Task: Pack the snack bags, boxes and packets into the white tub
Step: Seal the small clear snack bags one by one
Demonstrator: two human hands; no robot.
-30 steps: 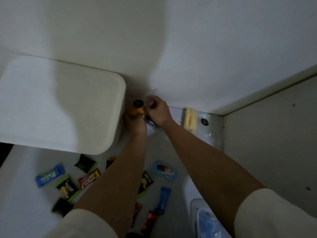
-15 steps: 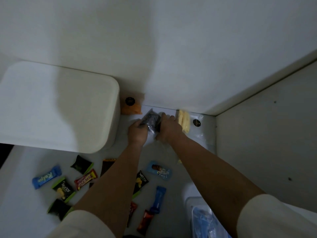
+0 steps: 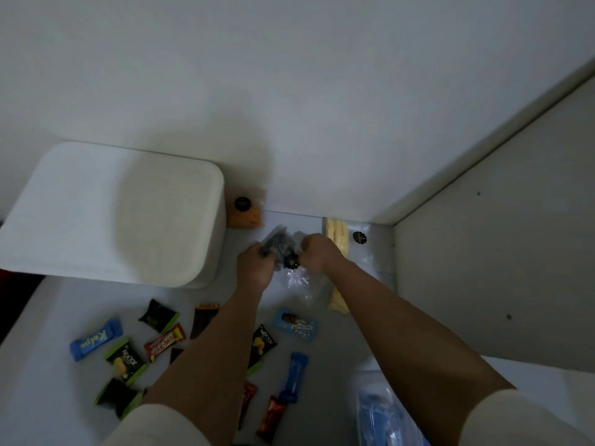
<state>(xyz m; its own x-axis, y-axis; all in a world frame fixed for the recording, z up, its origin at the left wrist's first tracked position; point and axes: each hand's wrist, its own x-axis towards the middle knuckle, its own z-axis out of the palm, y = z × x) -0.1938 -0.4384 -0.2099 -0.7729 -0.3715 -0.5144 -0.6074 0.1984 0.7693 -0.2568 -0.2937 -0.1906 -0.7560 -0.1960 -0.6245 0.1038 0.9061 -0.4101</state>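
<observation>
both hands are off the orange bag [image 3: 245,214] now; it sits alone by the white tub [image 3: 112,214]. the left hand [image 3: 256,267] and right hand [image 3: 317,255] grip a dark clear-wrapped bag [image 3: 280,247], lifted just right of the tub.

The tub [image 3: 106,217] is plain white, the counter [image 3: 38,397] pale grey. Behind it stands an orange bag [image 3: 245,216] with a black round label; to the right lies a pale yellow bag [image 3: 337,235]. Nearer lie two blue bars [image 3: 96,340] [image 3: 294,376], black packets edged green [image 3: 126,362], and a red bar [image 3: 165,342] with yellow lettering.
</observation>
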